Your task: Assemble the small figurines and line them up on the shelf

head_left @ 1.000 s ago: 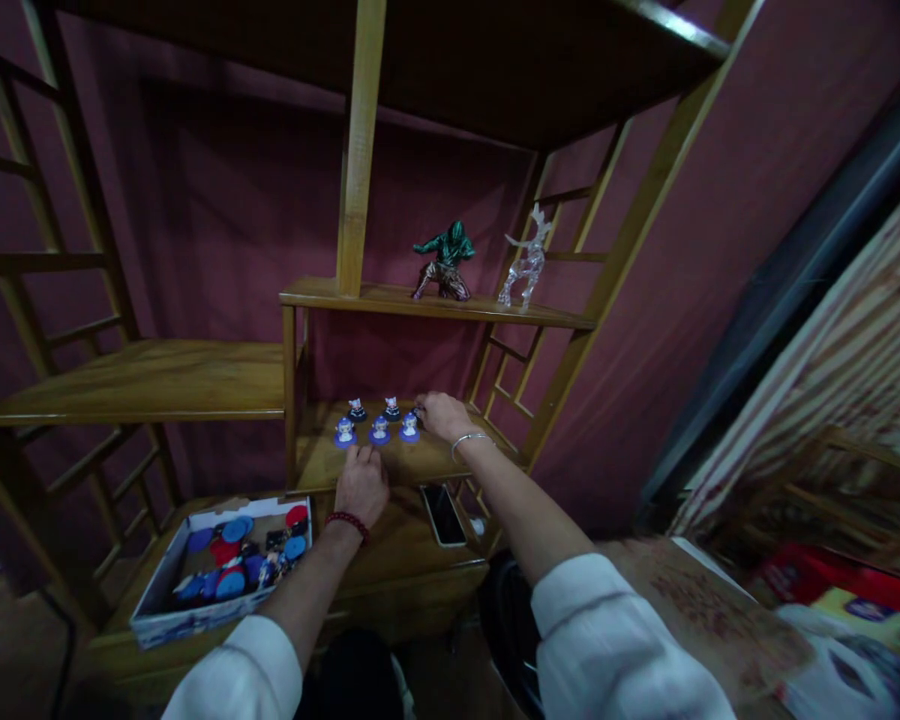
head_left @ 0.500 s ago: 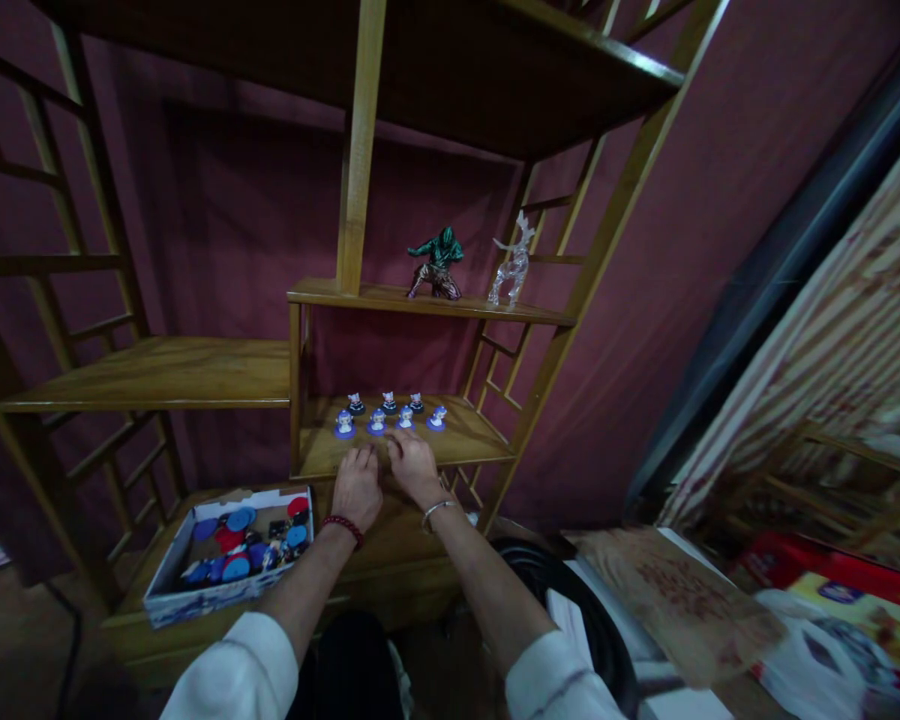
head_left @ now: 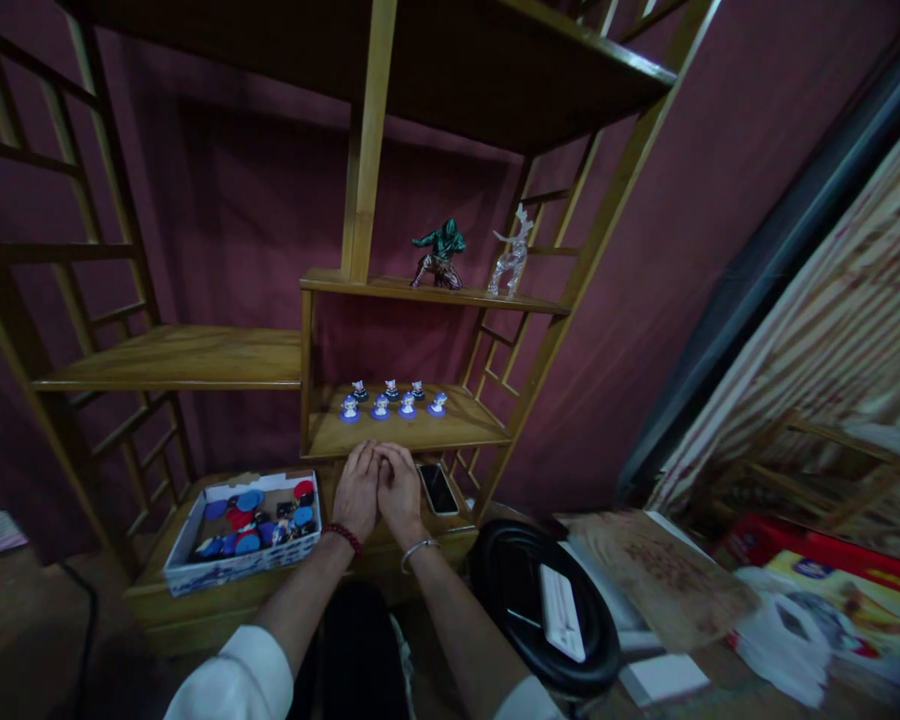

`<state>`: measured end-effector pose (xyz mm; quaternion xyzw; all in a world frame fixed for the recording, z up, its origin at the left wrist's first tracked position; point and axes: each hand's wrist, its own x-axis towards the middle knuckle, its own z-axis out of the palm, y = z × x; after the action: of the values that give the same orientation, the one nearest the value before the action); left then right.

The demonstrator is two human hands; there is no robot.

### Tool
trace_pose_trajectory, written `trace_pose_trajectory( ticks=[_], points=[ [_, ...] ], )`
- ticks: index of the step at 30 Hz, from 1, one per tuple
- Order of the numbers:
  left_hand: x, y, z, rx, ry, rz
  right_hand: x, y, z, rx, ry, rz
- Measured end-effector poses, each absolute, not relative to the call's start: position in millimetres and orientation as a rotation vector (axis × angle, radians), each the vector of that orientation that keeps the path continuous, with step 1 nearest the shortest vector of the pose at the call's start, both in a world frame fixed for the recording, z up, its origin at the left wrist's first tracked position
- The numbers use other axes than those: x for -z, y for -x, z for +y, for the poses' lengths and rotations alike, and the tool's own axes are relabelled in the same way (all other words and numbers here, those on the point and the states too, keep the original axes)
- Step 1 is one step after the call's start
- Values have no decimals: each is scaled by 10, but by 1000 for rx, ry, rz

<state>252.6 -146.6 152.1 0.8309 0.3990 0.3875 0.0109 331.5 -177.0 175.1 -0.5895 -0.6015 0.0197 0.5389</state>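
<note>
My left hand (head_left: 358, 490) and my right hand (head_left: 400, 492) touch side by side, just below the front edge of the small shelf (head_left: 412, 434). Their fingers are curled and pressed together, and whatever lies inside them is hidden. Beyond the fingers, a front row of several small white figurines on purple bases (head_left: 407, 405) stands on that shelf. Behind it are three small figurines on dark bases (head_left: 391, 390). Left of my left hand sits an open patterned box (head_left: 232, 572) holding a jumble of small figures with red, blue and dark round bases.
A phone (head_left: 438, 489) lies right of my hands on the lower cabinet top. Above, the shelf carries a green crouching figure (head_left: 441, 255) and a clear deer figurine (head_left: 511, 255). A round black stool (head_left: 487, 590) with a white object (head_left: 561, 610) stands at lower right.
Both hands have drawn back from the shelf and come together below its edge. The phone and stool show more now. The view has shifted slightly; the figurines stand as before.
</note>
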Motion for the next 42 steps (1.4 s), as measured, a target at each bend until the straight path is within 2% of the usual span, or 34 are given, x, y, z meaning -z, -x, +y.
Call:
trace_pose_trajectory(
  ticks=[8,15,23,29,42],
  points=[
    [-1405,-2293,-1628,-1168,-2478,1154,-1497,-3080,-1918,-53,1331,-1376],
    [-1166,-2051,-1638,-1157,-2464,1304,-1290,-2833,-1928,-158,1362,-1414],
    [-902,-1792,-1611,-932,-2577,1454,-984,-2593,-1823,-270,1504,-1469],
    [-736,-1599,-1557,-560,-2444,1643,-754,-2435,-1693,-376,1649,-1609],
    [-489,-1010,-1303,-262,-2252,1908,-515,-2158,-1363,-473,1748,-2078]
  ],
)
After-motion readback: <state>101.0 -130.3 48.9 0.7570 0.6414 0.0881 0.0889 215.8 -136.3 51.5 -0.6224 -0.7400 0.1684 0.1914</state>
